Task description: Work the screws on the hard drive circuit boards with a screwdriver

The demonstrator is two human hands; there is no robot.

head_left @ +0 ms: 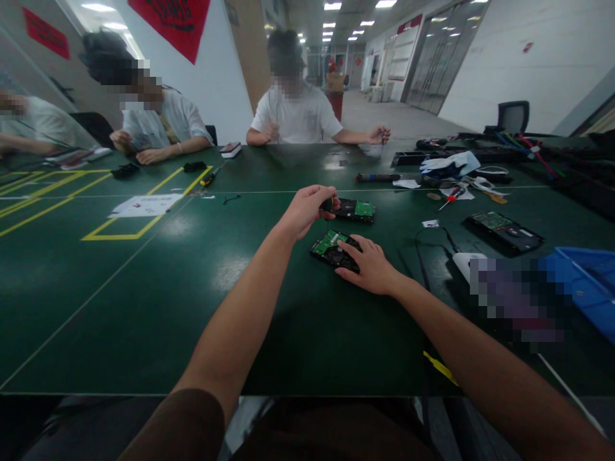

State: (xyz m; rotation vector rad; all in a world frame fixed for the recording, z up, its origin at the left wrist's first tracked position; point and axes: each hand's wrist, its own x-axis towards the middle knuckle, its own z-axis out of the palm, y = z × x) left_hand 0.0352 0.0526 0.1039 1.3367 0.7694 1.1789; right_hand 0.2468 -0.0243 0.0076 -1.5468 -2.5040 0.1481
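My left hand (310,208) is closed round the dark handle of a screwdriver (327,205), whose thin shaft points down at the hard drive below. That hard drive (329,241) lies on the green table with its circuit board facing up. On its right side rests my right hand (369,264), fingers spread over the black casing and board. Just behind, a second hard drive (358,210) lies partly hidden by my left hand. Whether the screwdriver's tip touches a screw is too small to tell.
Another hard drive (504,232), a blue tray (589,282), a cable (420,256) and a red screwdriver (451,200) lie to the right. White gloves (449,164) are farther back. A person (298,115) sits opposite; others sit at the left. Papers (147,205) lie left.
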